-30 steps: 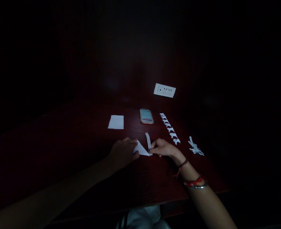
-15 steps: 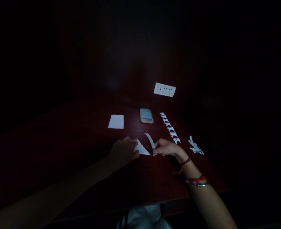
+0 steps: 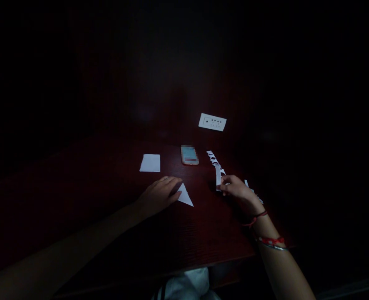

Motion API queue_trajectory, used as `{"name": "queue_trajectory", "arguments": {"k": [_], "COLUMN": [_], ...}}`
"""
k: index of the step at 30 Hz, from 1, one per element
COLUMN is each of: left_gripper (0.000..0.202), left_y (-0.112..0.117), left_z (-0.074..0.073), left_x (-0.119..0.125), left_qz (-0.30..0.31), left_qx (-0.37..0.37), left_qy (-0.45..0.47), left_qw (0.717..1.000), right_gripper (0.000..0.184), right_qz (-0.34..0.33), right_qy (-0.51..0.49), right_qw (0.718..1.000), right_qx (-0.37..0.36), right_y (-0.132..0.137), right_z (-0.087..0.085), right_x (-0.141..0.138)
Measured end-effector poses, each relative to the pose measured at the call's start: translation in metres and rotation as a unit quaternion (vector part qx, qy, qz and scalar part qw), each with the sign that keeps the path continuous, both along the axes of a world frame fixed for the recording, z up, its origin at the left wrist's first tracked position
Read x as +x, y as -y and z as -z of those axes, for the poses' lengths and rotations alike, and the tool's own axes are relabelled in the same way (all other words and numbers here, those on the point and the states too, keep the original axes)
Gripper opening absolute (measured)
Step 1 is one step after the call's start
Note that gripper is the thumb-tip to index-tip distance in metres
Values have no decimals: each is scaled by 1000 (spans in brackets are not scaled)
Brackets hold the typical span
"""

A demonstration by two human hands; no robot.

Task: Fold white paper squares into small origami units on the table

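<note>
A white paper triangle [image 3: 186, 197] lies on the dark red table, its left part hidden beneath my left hand [image 3: 161, 193]. The thumb and fingers of that hand hold its edge. Further right, my right hand [image 3: 236, 189] pinches a narrow white paper strip [image 3: 218, 177] between thumb and fingertips. The strip stands out in front of a row of small folded paper pieces [image 3: 213, 159], covering part of it. Behind the right wrist, a heap of loose paper strips [image 3: 247, 183] is partly hidden.
A square stack of white paper [image 3: 150, 163] lies on the table [image 3: 159, 233] to the left. Near the back is a phone [image 3: 189, 155] with a blurred, lit screen. A white socket panel [image 3: 212, 122] is on the wall behind. The surroundings are very dark.
My right hand has moved right, carrying the paper strip away from the triangle towards the row of folded pieces. My left hand stays at the triangle. The view has shifted slightly.
</note>
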State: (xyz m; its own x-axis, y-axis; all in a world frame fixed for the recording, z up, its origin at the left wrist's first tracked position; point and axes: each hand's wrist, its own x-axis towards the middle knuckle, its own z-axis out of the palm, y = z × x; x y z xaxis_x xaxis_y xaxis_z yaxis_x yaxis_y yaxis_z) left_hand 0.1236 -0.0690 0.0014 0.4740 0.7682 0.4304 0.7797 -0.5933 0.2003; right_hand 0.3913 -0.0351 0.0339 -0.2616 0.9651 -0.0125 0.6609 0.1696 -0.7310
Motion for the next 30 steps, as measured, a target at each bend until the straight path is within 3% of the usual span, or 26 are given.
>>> {"name": "queue_trajectory", "arguments": {"k": [5,9,15,19,23,24,26,28,30], "left_gripper": [41,40,33,29,29,29,29,28,28], "left_y": [0,-3,-7,-6,-7,-8,-9,-11,-12], "left_z": [-2,1,3,1,-7,-11,-17,-21,-21], "left_x": [2,3,3,7,7,5,0,-6,-9], "left_qz": [117,132,128,122,55,33,5,3,25], "left_qx": [-24,-48,-17,4,2,-7,-36,-73,-112], "left_qy": [-38,-69,-87,-72,56,101,184,250,293], "left_qw": [992,988,988,990,997,994,982,965,949], "right_gripper": [11,11,20,14,15,16,24,33,37], "right_qz": [166,211,220,243,158,112,-48,-126,-154], "right_qy": [131,212,248,255,224,207,110,28,-46], "right_qw": [977,954,943,935,955,964,984,985,983], "right_qx": [38,27,-20,47,118,124,129,113,89], "right_y": [5,7,8,12,15,15,15,13,9], "right_z": [-14,-19,-8,-12,-21,-22,-21,-19,-17], "right_x": [66,100,107,91,45,29,-6,-39,-67]}}
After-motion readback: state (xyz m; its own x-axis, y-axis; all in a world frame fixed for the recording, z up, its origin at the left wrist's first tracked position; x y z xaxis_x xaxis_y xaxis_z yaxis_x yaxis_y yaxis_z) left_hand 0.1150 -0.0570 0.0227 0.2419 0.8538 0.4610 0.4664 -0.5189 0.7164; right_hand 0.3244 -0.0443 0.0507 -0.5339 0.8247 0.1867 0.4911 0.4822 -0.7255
